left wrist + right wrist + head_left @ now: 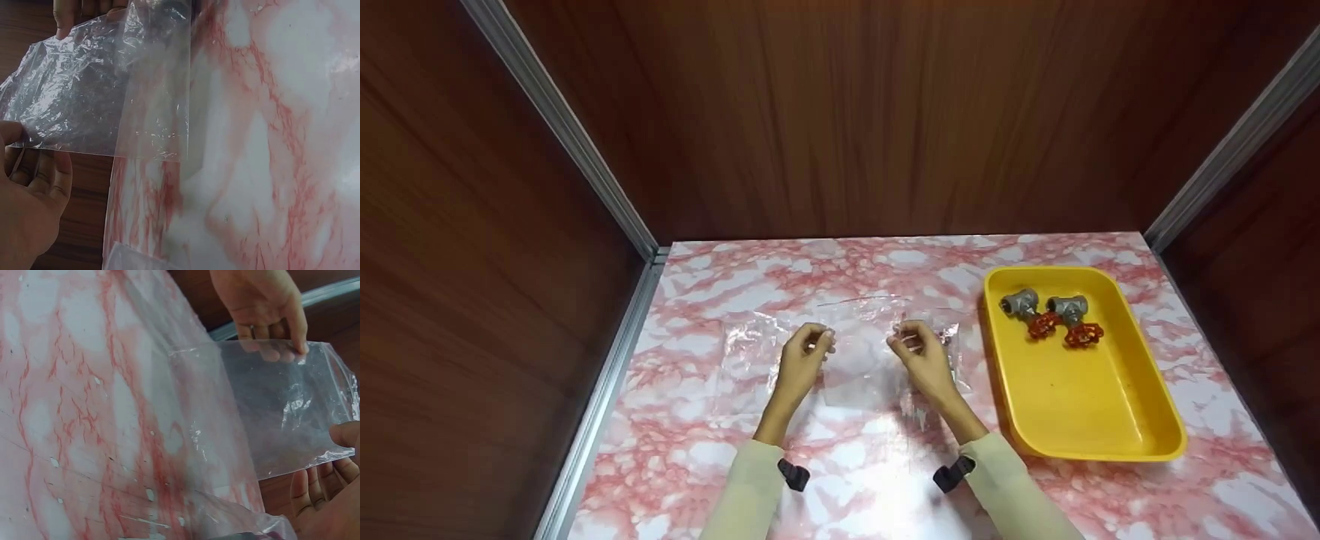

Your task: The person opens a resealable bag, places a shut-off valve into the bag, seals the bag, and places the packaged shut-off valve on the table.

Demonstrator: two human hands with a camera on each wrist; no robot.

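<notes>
A clear plastic bag [859, 367] is held up between both hands over the table. My left hand [801, 358] pinches one side edge of it between thumb and fingers. The opposite side is pinched by my right hand [924, 356]. In the left wrist view the bag [84, 90] looks flat, creased and shiny, with nothing inside. From the right wrist, the left hand [267, 309] shows at the bag's far edge and the right hand [332, 495] at the near one.
Another clear bag [742, 356] lies on the marbled table at left. Close by the right hand is a bag [954, 349] with something dark inside. A yellow tray [1080, 405] at right holds two metal valves [1021, 303] with red handwheels. Brown panels [840, 120] wall the table.
</notes>
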